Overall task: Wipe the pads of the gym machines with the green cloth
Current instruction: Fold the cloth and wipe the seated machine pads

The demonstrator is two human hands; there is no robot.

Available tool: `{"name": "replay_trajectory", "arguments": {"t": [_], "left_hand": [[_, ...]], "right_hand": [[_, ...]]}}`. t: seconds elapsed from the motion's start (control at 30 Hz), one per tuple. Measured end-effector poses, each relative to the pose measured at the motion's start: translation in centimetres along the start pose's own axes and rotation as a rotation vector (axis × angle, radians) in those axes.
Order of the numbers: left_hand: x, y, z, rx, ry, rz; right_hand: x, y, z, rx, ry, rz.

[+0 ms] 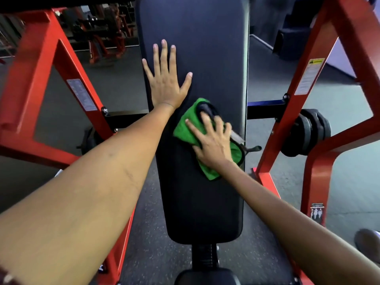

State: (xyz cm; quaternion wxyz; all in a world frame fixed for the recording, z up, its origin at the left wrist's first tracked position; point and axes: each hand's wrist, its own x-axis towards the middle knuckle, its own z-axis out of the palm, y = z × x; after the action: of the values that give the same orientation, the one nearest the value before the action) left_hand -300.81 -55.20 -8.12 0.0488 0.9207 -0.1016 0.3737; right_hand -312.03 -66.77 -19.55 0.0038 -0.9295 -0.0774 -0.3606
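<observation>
Your right hand (213,140) presses the green cloth (185,132) with fingers spread; keep it flat across the back pad (195,48) while your left hand (165,79), fingers splayed, steadies it.

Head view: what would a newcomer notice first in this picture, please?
The green cloth stands out first, pressed by the right hand on the long black pad in the middle. Above it, the left hand lies flat on the same pad. The red frame rises on both sides.

Black weight plates (312,131) hang on the red frame (347,48) at right; a pale shoe (370,242), perhaps, shows at the floor's (287,79) right edge.
</observation>
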Motion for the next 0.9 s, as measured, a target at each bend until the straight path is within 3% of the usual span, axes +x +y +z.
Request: {"name": "replay_trajectory", "arguments": {"t": [0.1,0.17,0.3,0.37,0.43,0.57,0.6,0.77,0.83,0.9], "left_hand": [[0.0,-0.2,0.1,-0.01,0.007,0.0],[0.1,-0.2,0.2,-0.012,0.013,0.002],[0.1,-0.2,0.0,-0.001,-0.006,0.003],[-0.1,-0.2,-0.1,0.003,-0.011,0.007],[0.0,-0.3,0.0,-0.005,-0.009,0.01],[0.1,-0.3,0.1,-0.019,-0.001,0.006],[0.0,-0.1,0.1,-0.023,0.0,0.006],[0.0,-0.3,-0.1,-0.01,-0.022,0.004],[-0.1,-0.2,-0.2,-0.008,-0.025,0.006],[0.0,-0.2,-0.1,-0.013,-0.026,0.007]], "right_hand": [[-2.8,-0.7,1.6,-0.075,-0.012,-0.297],[-3.7,0.7,1.7,-0.091,-0.011,-0.382],[-0.8,0.6,0.4,-0.003,0.034,-0.002],[0.7,-1.4,-0.1,0.005,-0.017,0.067],[0.0,-3.2,0.5,-0.041,-0.052,-0.045],[-5.2,-1.9,2.6,-0.137,-0.142,-0.48],[-5.8,-1.0,2.6,-0.137,-0.149,-0.472],[-1.9,-1.1,0.4,-0.036,-0.07,0.019],[-1.0,-3.2,0.3,-0.038,-0.113,-0.036],[-2.2,-5.1,1.1,-0.089,-0.181,-0.231]]}}
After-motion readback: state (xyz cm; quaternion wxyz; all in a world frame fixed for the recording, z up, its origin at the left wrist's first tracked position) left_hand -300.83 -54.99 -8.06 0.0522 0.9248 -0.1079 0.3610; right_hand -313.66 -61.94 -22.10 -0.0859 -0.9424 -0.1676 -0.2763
